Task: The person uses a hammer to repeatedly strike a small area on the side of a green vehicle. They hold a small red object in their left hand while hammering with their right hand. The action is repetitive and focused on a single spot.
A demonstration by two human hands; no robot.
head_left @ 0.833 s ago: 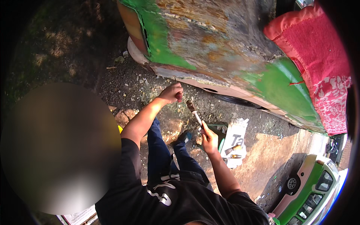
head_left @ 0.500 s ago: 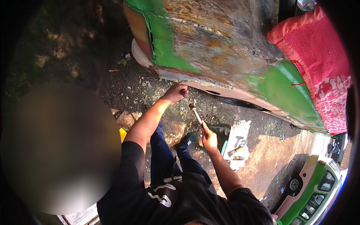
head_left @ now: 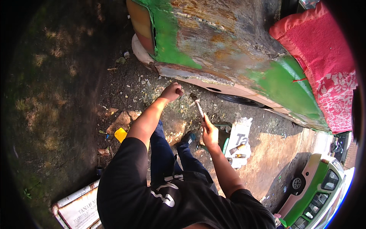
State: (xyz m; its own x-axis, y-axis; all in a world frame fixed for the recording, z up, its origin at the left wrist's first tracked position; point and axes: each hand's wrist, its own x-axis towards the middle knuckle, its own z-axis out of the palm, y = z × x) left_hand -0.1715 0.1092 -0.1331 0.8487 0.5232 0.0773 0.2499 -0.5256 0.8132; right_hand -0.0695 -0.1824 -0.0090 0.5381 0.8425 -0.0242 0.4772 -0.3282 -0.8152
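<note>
My left hand (head_left: 170,92) is closed in a fist beside the lower edge of a vehicle body (head_left: 221,49) with worn, rusty and green-painted metal. A rounded brown end of a tool (head_left: 179,92) sticks out of that fist; the rest of it is hidden. My right hand (head_left: 210,133) grips the pale handle of a hammer (head_left: 198,107). The hammer's dark head is a short way right of my left fist, apart from it.
A red patterned cloth (head_left: 316,49) drapes over the vehicle's right side. A white printed sheet (head_left: 238,133) with several small tools lies right of my right hand. Paint chips litter the ground. A green-and-white van (head_left: 314,191) stands lower right, a framed sign (head_left: 78,208) lower left.
The hammer's head has moved up toward the vehicle edge, and my left fist has shifted slightly left. A large blurred shape at the left is gone, uncovering ground, a yellow object and the sign.
</note>
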